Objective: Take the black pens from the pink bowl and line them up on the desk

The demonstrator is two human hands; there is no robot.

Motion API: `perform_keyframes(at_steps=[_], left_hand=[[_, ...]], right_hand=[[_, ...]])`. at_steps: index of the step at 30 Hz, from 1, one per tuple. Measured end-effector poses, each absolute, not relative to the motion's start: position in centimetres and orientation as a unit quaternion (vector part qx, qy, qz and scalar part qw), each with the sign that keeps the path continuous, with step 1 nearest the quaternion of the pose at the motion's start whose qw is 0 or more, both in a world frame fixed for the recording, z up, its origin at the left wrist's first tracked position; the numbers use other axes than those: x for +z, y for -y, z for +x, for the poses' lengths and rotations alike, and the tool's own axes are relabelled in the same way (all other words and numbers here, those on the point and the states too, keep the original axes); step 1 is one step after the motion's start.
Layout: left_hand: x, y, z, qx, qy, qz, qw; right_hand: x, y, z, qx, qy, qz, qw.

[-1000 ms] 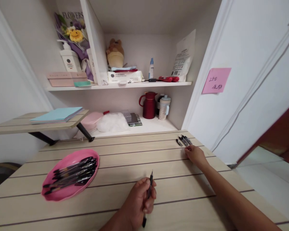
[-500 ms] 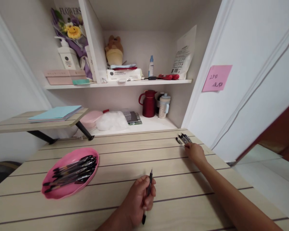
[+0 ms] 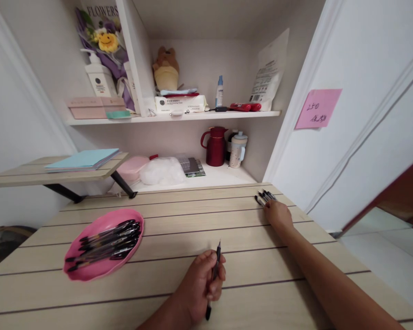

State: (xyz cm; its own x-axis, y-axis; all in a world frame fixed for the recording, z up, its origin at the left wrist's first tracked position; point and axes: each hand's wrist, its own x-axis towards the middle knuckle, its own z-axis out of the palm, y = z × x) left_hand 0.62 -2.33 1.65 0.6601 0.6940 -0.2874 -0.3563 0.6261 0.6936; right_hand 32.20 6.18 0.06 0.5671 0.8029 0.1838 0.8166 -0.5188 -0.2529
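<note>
My left hand (image 3: 204,284) is closed around a slim pen (image 3: 216,270) with a dark barrel. The pen stands at a slant, its bare thin tip upward and its black end below my fist. At the back right of the table, my right hand (image 3: 277,214) reaches to a small row of short black-and-silver pieces (image 3: 265,196) that look like pen caps. Its fingers are bent together over their near ends, and what they pinch is hidden. To the left, a pink dish (image 3: 89,274) holds several black pens (image 3: 110,243), lying side by side.
A raised wooden stand (image 3: 106,172) on black legs carries blue paper (image 3: 82,159) at the left. Behind the slatted table (image 3: 179,220) are white shelves with a red jug (image 3: 215,146), a cup (image 3: 238,150) and a plastic bag (image 3: 163,171). A pink note (image 3: 318,108) hangs on the right wall.
The view has shifted slightly. My right hand has moved a little farther onto the short pieces and covers more of them. My left hand keeps the pen in the same pose.
</note>
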Motion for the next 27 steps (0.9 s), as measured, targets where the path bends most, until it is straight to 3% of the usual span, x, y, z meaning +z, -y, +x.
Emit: perform_keyframes(at_steps=[10, 15, 17, 20, 22, 27], left_hand=[[1.5, 2.3, 0.5, 0.303, -0.281, 0.299, 0.86], [1.5, 2.4, 0.8, 0.336, -0.289, 0.287, 0.849], [1.6, 2.4, 1.0, 0.365, -0.283, 0.26, 0.848], [1.8, 2.2, 1.2, 0.407, -0.249, 0.212, 0.853], [1.8, 2.1, 1.1, 0.428, -0.231, 0.193, 0.852], [1.6, 1.8, 0.9, 0.457, -0.23, 0.179, 0.841]], right_hand=[[0.2, -6.1, 31.7, -0.028, 0.473, -0.866, 0.158], [1.5, -3.9, 29.8, -0.01, 0.492, -0.847, 0.203], [2.0, -2.1, 27.6, 0.069, 0.53, -0.809, 0.246], [2.5, 1.4, 22.7, 0.347, 0.555, -0.692, 0.305], [2.4, 3.9, 19.4, 0.481, 0.554, -0.612, 0.295], [1.5, 7.4, 14.0, 0.468, 0.575, -0.57, 0.353]])
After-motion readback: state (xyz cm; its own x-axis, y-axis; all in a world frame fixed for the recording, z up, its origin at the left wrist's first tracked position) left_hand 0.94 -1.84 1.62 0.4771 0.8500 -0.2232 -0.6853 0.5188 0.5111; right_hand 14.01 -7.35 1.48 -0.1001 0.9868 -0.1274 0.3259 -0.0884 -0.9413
